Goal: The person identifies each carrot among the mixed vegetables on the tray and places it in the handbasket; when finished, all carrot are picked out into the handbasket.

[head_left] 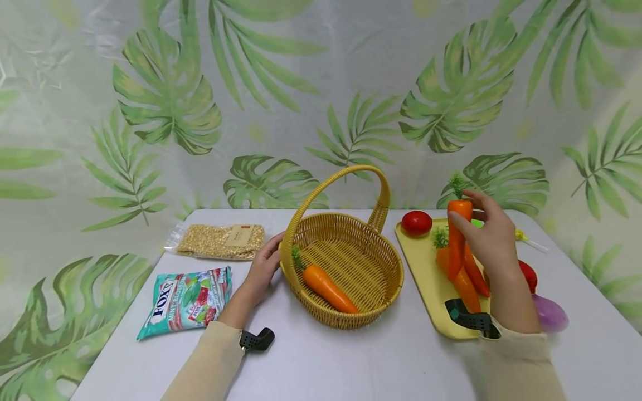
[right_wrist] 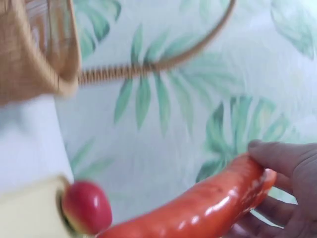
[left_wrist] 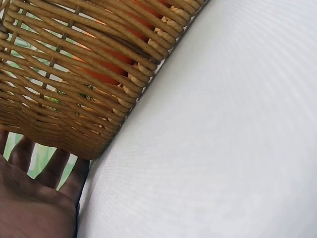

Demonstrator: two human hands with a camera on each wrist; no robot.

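Note:
My right hand (head_left: 494, 234) pinches an orange carrot (head_left: 457, 239) near its green top and holds it upright above a yellow tray (head_left: 418, 278). In the right wrist view, the thumb lies across the carrot's (right_wrist: 198, 208) thick end. More carrots (head_left: 458, 281) lie on the tray below. My left hand (head_left: 263, 267) touches the left side of a wicker basket (head_left: 346, 320) near the handle's base. Its fingers (left_wrist: 52, 171) look spread and fairly straight against the weave, their tips hidden. One carrot (head_left: 328, 287) with a green top lies inside the basket.
A red fruit or vegetable (head_left: 417, 223) sits at the tray's far left corner. Right of the tray lies a purple object (head_left: 550, 313), partly behind my right arm. On the left are a bag of yellow grains (head_left: 220, 241) and a teal candy bag (head_left: 188, 301).

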